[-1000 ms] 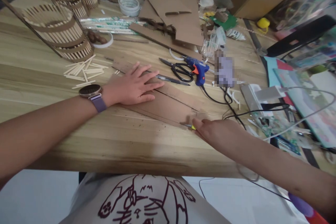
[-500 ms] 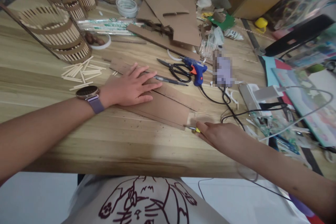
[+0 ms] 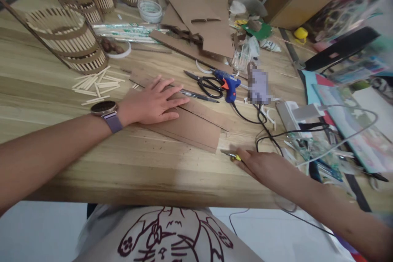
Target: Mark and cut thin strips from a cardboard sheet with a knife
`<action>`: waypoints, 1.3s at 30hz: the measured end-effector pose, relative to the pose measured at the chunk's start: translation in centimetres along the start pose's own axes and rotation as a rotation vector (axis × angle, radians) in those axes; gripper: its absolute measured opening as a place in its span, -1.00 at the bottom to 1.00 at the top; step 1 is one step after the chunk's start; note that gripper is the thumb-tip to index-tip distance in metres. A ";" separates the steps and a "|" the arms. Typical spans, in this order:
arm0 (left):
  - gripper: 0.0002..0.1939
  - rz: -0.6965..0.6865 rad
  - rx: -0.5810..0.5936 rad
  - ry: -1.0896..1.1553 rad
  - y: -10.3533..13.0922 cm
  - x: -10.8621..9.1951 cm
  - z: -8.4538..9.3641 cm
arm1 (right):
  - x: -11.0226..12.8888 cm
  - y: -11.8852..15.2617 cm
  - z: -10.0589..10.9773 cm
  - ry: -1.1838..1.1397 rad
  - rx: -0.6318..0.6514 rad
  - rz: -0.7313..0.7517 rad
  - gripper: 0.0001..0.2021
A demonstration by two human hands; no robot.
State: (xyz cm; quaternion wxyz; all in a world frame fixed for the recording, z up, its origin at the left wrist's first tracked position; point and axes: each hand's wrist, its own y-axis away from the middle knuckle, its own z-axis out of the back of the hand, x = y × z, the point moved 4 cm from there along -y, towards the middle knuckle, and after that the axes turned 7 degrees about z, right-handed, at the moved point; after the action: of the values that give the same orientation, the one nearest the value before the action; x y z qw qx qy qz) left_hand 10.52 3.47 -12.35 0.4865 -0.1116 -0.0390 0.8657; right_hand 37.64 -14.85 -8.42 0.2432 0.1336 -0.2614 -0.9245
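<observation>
A strip of brown cardboard (image 3: 187,125) lies flat at the centre of the frame on a cluttered wooden table (image 3: 92,159), its near end cut square. The person's left hand (image 3: 152,102) presses on it, palm down and fingers spread, just left of centre. To the lower right, the right hand (image 3: 264,166) is closed around a small cutter with a yellow tip (image 3: 231,155), its blade pointing at the strip's cut end but just clear of it. By the look of it, a cut across the strip has run off the edge; any further cut would call for the blade to be set back on the card while the flat hand keeps it from sliding. Beyond the strip lie black-handled scissors (image 3: 208,84) and a blue glue gun (image 3: 229,86); loose wooden sticks (image 3: 96,86) and a slatted basket (image 3: 66,41) fill the upper left.
</observation>
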 end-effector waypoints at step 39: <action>-0.44 0.179 -0.236 0.426 -0.3 1.4 1.3 | 9.0 -13.7 11.6 -0.043 -0.137 0.099 -0.67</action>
State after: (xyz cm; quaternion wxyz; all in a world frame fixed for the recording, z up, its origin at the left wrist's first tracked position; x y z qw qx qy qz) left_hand 9.78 4.85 -11.27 0.3889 -0.3503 -0.0264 0.8517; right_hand 20.49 -4.48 -7.36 0.2914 0.0838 -0.2088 -0.9298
